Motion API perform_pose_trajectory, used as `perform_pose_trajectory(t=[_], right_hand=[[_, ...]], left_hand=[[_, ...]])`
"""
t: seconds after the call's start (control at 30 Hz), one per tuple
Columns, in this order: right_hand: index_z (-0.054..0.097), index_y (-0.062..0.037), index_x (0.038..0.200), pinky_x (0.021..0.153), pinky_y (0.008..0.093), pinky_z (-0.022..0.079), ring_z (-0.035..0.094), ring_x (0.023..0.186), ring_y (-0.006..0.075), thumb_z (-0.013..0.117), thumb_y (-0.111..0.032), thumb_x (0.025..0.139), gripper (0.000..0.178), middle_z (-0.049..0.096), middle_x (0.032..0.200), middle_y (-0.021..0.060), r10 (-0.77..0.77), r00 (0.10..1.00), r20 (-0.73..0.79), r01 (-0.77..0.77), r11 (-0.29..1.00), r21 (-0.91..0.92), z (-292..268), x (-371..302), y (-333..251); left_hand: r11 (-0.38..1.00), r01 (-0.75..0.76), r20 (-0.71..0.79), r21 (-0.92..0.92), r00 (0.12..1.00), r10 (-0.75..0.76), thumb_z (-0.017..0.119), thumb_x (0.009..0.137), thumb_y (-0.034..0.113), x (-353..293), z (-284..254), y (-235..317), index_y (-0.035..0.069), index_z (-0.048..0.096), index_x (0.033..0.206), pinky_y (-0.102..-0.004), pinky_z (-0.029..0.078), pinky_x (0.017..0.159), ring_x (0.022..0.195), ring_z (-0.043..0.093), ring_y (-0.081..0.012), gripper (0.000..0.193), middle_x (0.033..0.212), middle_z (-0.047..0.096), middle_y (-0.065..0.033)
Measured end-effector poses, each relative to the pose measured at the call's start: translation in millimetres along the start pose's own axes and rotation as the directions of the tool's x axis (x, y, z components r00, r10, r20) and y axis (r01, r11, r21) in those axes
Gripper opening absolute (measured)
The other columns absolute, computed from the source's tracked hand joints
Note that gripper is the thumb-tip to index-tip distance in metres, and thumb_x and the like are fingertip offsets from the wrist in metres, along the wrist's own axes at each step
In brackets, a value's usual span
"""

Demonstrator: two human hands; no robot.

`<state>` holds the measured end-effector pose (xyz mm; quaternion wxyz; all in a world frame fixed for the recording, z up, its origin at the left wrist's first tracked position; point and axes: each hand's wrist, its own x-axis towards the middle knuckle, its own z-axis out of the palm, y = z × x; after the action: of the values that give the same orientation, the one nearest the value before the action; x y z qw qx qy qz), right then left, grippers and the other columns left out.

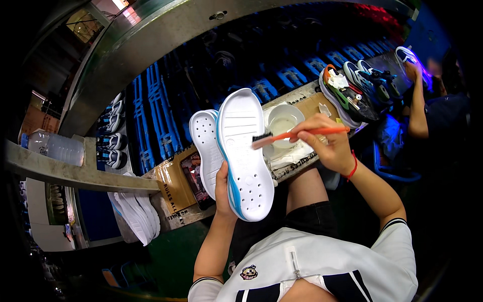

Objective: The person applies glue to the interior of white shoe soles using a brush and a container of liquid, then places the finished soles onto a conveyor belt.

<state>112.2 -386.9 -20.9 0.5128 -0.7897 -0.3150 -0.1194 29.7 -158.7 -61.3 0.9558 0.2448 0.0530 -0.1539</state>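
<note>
Head: wht foam-like sole (244, 163), ribbed, perforated, blue sidewall, over near edge of grey worktop (162, 205); L hand (224, 196) wrapped on its side. R hand (327, 146) closed on orange plastic brush (279, 136), blk bristles. Wht round tub (297, 113) on worktop; blue-banded racking (289, 75) beyond far edge.

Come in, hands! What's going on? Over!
Left hand holding white sole. Right hand gripping orange brush, bristles over sole. Nothing seen blocking bristles.

we see a white short-sleeved shirt (327, 251) with black-striped cuffs (208, 278), a black collar (339, 288) striped white, a front zip (294, 262) and a small cartoon patch (248, 272); we also see black shorts (313, 218) and a thin red bracelet (354, 166).
</note>
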Motion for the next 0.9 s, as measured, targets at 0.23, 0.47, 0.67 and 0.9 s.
perform_pose_trajectory(t=[0.23,0.47,0.67,0.9], right_hand=[[0.069,-0.0032,0.092,0.073,0.0297,0.043,0.06,0.074,0.016,0.062,-0.008,0.085,0.011,0.068,0.083,0.0063,0.034,0.989,0.143,-0.057,0.986,0.159,5,-21,-22],[0.063,0.0059,0.099,0.073,0.0275,0.05,0.065,0.078,0.0161,0.056,-0.011,0.092,0.02,0.068,0.082,0.0099,0.317,0.947,-0.054,-0.284,0.903,0.322,-7,33,28],[0.067,0.0027,0.091,0.072,0.0263,0.052,0.067,0.073,0.0168,0.06,-0.011,0.087,0.016,0.069,0.078,0.0096,0.017,0.999,-0.05,-0.008,0.986,0.164,-3,45,22],[0.069,-0.0068,0.092,0.072,0.0282,0.041,0.061,0.075,0.0145,0.065,-0.006,0.082,0.011,0.069,0.081,0.0028,-0.187,0.98,0.066,0.185,0.982,0.023,18,-2,-12]], left_hand=[[0.993,-0.064,-0.158,0.095,0.984,0.079,0.032,0.094,0.047,4,5,2,0.002,0.035,0.137,-0.0361,0.053,0.085,0.096,0.064,-0.0254,0.062,0.119,0.058,-0.0164],[0.979,0.167,0.074,-0.116,0.985,-0.159,0.033,0.092,0.05,-7,8,-8,-0.003,0.031,0.137,-0.0536,0.056,0.074,0.093,0.062,-0.0383,0.069,0.113,0.054,-0.0247],[0.999,0.042,-0.019,-0.003,0.999,-0.042,0.032,0.094,0.047,-8,12,4,-0.001,0.038,0.134,-0.0444,0.056,0.079,0.093,0.065,-0.0299,0.063,0.112,0.059,-0.019],[0.937,-0.268,-0.198,0.224,0.929,0.313,0.03,0.096,0.043,14,9,16,0.004,0.044,0.13,-0.0349,0.054,0.08,0.093,0.064,-0.0205,0.053,0.11,0.062,-0.0127]])
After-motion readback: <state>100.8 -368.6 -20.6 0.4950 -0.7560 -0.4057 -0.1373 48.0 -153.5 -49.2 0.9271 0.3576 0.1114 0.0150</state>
